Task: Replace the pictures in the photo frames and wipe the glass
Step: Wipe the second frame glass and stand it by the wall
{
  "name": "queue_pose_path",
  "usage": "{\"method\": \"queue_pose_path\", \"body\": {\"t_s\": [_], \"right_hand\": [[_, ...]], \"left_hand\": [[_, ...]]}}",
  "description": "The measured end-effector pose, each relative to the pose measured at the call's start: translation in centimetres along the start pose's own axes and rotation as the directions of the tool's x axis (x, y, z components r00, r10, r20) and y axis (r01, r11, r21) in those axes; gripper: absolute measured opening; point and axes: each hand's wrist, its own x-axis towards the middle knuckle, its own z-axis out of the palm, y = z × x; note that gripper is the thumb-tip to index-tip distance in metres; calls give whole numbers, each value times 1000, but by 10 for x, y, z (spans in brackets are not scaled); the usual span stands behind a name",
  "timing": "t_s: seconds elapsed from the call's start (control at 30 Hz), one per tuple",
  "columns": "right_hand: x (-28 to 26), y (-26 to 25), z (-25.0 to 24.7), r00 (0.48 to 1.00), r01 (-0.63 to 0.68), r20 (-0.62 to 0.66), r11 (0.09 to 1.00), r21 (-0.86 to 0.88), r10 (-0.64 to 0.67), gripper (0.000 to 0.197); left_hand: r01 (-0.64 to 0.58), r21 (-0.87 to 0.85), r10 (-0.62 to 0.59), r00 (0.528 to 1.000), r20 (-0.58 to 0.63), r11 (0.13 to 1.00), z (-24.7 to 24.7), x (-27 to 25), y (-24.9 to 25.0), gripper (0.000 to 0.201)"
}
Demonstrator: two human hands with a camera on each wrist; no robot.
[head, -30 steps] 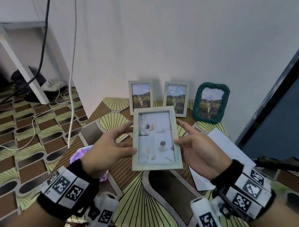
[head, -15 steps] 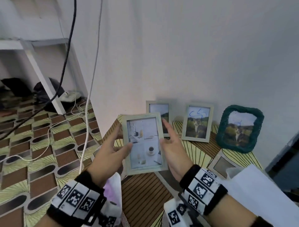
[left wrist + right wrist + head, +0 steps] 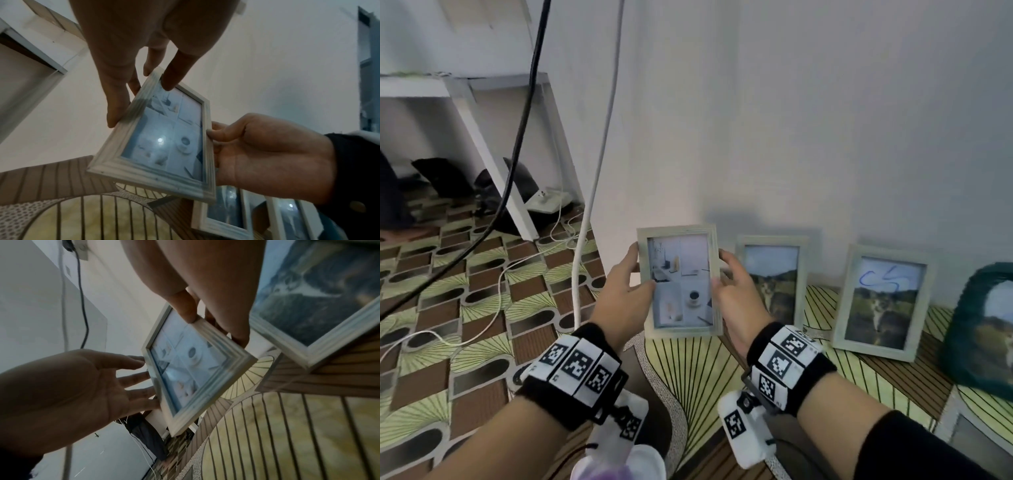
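I hold a pale wooden photo frame (image 3: 681,281) upright just above the patterned table (image 3: 698,370), at the left end of the row along the wall. It shows a light picture with a coffee cup. My left hand (image 3: 631,274) pinches its left edge, thumb on the front and fingers behind. My right hand (image 3: 722,270) pinches the right edge the same way. In the left wrist view the frame (image 3: 164,138) hangs between the left hand (image 3: 148,68) and the right hand (image 3: 257,151). The right wrist view shows the frame (image 3: 191,369) tilted between both hands.
Against the wall stand a cat-picture frame (image 3: 772,274), a second frame (image 3: 883,301) with a blue scribble on its glass, and a green frame (image 3: 983,325). Another frame (image 3: 976,442) lies flat at the lower right. Cables (image 3: 592,171) hang left of the table edge.
Both hands have carried the frame away from me and leftward, raising it upright near the wall beside the cat-picture frame. Both hands keep their hold.
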Motion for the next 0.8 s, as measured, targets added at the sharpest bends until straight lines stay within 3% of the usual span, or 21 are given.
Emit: {"method": "queue_pose_path", "body": {"t_s": [0.17,0.3,0.6,0.8], "right_hand": [[33,15,17,999,10,-36,999,-42,-11,63],[48,25,19,999,3,-53,998,-64,-6,56],[47,41,15,999,-23,-48,993,-115,17,53],[46,39,17,997,-67,-53,986,-151,60,57]], "left_hand": [[89,7,-88,995,-46,996,-5,38,-24,66],[85,-15,-86,995,-47,996,-4,51,-41,69],[168,18,-167,985,-43,986,-4,40,-61,78],[216,135,-215,976,-20,967,-3,36,-52,86]]}}
